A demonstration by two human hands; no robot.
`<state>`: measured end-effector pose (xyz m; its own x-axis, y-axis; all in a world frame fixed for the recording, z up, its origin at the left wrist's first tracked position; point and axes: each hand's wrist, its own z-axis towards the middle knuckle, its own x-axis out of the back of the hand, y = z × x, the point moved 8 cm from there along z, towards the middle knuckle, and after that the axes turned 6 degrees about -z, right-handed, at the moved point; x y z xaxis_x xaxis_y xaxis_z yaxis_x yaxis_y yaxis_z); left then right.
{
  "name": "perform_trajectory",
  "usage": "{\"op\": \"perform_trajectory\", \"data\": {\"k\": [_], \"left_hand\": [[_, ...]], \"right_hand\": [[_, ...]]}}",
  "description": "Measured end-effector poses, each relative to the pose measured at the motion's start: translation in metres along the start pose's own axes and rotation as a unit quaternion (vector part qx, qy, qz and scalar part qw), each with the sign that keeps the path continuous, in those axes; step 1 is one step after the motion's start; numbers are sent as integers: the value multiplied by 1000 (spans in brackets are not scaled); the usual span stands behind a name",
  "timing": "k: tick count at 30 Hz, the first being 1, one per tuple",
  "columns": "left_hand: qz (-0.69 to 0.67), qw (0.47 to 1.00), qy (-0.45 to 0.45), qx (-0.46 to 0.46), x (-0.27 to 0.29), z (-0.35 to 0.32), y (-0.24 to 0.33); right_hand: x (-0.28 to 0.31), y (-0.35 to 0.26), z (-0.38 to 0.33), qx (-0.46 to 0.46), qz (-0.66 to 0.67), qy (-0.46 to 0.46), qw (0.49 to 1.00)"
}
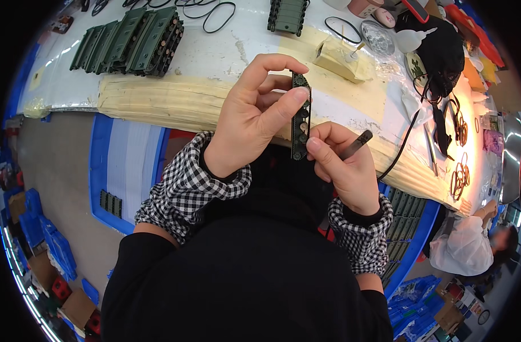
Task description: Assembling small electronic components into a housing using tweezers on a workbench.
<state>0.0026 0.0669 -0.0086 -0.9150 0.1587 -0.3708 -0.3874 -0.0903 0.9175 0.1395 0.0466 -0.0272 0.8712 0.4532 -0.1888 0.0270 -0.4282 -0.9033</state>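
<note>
My left hand (249,111) grips a narrow dark green toy tank hull (297,117) upright, its thumb on the near face and its fingertips at the top end. Small road wheels run down the side of the hull that faces up, a few of them copper-coloured. A thin black band lies along its right edge. At the lower right end, the thumb and forefinger of my right hand (349,168) pinch close to the hull. Lodged in that same hand is a dark flat-ended tool (357,143); its working end is hidden.
Several green hulls (129,43) stand at the back left, and another (287,17) at the far middle. Black loops (219,17), a yellowish block (343,60) and a black cable (406,145) lie on the table. Blue trays (95,171) flank me. A co-worker (463,248) sits at right.
</note>
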Motion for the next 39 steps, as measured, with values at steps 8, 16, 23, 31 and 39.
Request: {"op": "perform_trajectory", "data": {"k": [8,16,23,31,39], "left_hand": [[55,997,19,-47,3,0,6],[56,992,38,-103,1,-6,6],[12,998,61,-30,8,-5,3],[-5,999,46,2,3,-3,-2],[8,999,33,-9,2,-2,-1]], "right_hand": [[1,-25,-12,174,-262,158,936],[-7,-47,-23,270,-426,242,829],[-3,-21,-12,106,-69,99,987],[-7,11,-3,-31,141,-46,988],[-6,11,-2,-25,96,-27,995]]}}
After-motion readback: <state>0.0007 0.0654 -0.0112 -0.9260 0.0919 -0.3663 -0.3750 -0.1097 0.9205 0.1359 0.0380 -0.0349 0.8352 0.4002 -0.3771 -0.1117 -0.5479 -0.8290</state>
